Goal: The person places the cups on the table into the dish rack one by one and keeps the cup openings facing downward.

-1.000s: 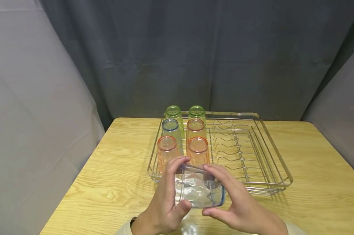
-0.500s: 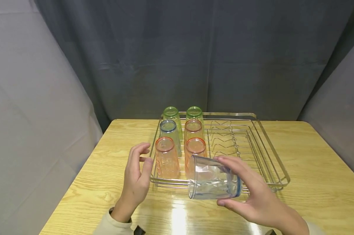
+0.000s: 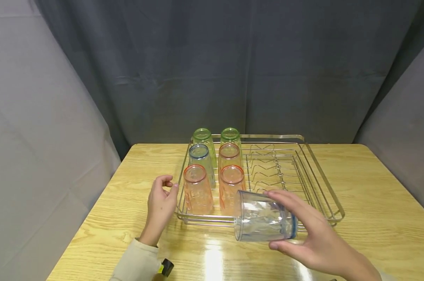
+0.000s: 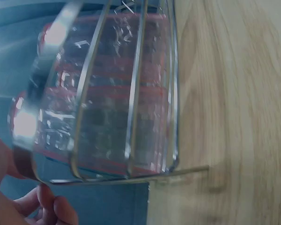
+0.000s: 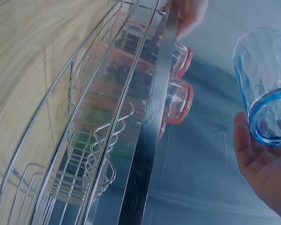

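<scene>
My right hand (image 3: pixel 310 238) grips a clear tumbler with a blue base (image 3: pixel 261 218), thumb below and fingers above. The tumbler lies sideways in the air over the rack's front rim, mouth to the left; the right wrist view shows its blue base (image 5: pixel 271 117) close to the palm. My left hand (image 3: pixel 161 203) is at the left side of the wire dish rack (image 3: pixel 324 175), fingers loosely bent, holding nothing; its thumb tip is right at the rack's rim. In the left wrist view, its fingers (image 4: pixel 47 206) show beside the rack's corner.
Upside-down tumblers stand in two columns on the rack's left: orange ones (image 3: pixel 198 193) in front, a blue one (image 3: pixel 201 162) and a pinkish one (image 3: pixel 229 156) in the middle, green ones (image 3: pixel 202 136) behind. Wire plate holders (image 3: pixel 264 169) fill the rack's middle. A wooden table (image 3: pixel 120 218) lies beneath.
Both hands were on the blue-based tumbler. My left hand has let go and moved left to the rack's side, while my right hand has carried the tumbler to the right.
</scene>
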Tool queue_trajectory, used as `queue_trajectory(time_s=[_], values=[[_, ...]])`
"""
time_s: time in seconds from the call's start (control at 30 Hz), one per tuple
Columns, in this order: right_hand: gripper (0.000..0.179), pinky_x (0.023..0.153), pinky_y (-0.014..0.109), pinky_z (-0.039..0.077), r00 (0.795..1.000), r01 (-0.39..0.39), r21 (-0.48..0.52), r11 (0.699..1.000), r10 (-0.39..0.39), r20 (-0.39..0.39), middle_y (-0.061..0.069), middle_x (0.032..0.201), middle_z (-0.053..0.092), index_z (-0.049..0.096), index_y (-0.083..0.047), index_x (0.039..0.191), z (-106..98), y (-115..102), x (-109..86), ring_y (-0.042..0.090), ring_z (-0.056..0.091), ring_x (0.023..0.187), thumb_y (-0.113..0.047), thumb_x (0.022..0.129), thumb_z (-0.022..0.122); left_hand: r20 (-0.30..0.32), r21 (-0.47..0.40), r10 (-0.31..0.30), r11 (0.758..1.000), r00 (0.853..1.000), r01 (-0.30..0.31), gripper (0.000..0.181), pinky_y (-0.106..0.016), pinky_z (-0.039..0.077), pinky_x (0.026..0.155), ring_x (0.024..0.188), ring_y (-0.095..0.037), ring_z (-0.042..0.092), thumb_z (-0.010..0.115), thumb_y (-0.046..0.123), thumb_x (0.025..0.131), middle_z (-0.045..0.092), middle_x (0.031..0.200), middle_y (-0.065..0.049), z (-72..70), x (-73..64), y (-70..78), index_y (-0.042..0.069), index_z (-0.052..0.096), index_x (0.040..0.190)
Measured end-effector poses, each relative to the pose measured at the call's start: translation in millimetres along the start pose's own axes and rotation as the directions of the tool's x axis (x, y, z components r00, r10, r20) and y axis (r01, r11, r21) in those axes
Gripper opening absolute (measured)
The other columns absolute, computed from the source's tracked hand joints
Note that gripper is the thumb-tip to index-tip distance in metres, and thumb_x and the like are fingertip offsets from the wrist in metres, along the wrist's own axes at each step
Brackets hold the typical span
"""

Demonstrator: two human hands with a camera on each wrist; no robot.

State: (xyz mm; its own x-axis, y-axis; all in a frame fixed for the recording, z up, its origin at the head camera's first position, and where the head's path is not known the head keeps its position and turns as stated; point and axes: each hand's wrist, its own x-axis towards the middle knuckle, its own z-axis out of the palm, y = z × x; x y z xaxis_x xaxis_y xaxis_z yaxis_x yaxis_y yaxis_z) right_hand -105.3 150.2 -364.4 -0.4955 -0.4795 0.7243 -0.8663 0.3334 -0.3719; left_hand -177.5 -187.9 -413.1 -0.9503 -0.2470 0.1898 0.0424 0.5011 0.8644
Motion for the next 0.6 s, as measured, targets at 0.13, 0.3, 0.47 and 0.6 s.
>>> queue_trajectory(time_s=[0.13, 0.3, 0.47, 0.6], values=[[0.077, 0.113, 0.012, 0.033, 1.000, 0.015, -0.016, 1.000, -0.015, 0.002, 0.005, 0.143, 0.055, 0.051, 0.005, 0.138, -4.8, 2.5, -1.4, 0.007, 0.046, 0.137, -0.039, 0.082, 0.080, 0.059, 0.075, -0.056, 0.996, 0.997, 0.052, 0.033, -0.017, 0.034, 0.047, 0.059, -0.011, 0.043, 0.056, 0.019, 0.098, 0.060, 0.106, -0.013, 3.3, 6.5, -5.6, 0.002, 0.055, 0.127], [0.076, 0.113, 0.013, 0.033, 0.999, 0.054, -0.033, 0.998, -0.054, -0.005, 0.006, 0.141, 0.057, 0.053, 0.009, 0.135, -10.4, 4.6, -2.5, 0.007, 0.046, 0.137, -0.043, 0.084, 0.077, 0.080, 0.125, -0.075, 0.990, 0.994, 0.065, 0.026, -0.019, 0.033, 0.044, 0.053, -0.011, 0.044, 0.057, 0.020, 0.097, 0.061, 0.089, -0.007, 4.5, 11.5, -6.2, 0.003, 0.061, 0.116], [0.079, 0.113, 0.012, 0.033, 0.999, 0.034, -0.056, 0.998, -0.033, 0.028, 0.009, 0.140, 0.058, 0.053, 0.008, 0.135, -17.2, 3.1, -3.8, 0.006, 0.046, 0.137, -0.038, 0.079, 0.083, 0.114, 0.159, -0.108, 0.983, 0.988, 0.089, 0.021, -0.024, 0.036, 0.051, 0.059, -0.014, 0.046, 0.054, 0.025, 0.099, 0.053, 0.075, -0.002, 5.1, 18.3, -5.5, 0.004, 0.059, 0.098], [0.080, 0.113, 0.012, 0.033, 0.999, 0.025, -0.076, 0.997, -0.021, 0.046, 0.011, 0.139, 0.058, 0.053, 0.007, 0.136, -20.8, 1.9, -5.6, 0.006, 0.046, 0.137, -0.036, 0.076, 0.086, 0.188, 0.155, -0.118, 0.984, 0.975, 0.089, 0.023, -0.021, 0.035, 0.048, 0.058, -0.012, 0.044, 0.046, 0.022, 0.103, 0.050, 0.075, -0.002, 8.5, 20.0, -6.9, 0.002, 0.054, 0.106]])
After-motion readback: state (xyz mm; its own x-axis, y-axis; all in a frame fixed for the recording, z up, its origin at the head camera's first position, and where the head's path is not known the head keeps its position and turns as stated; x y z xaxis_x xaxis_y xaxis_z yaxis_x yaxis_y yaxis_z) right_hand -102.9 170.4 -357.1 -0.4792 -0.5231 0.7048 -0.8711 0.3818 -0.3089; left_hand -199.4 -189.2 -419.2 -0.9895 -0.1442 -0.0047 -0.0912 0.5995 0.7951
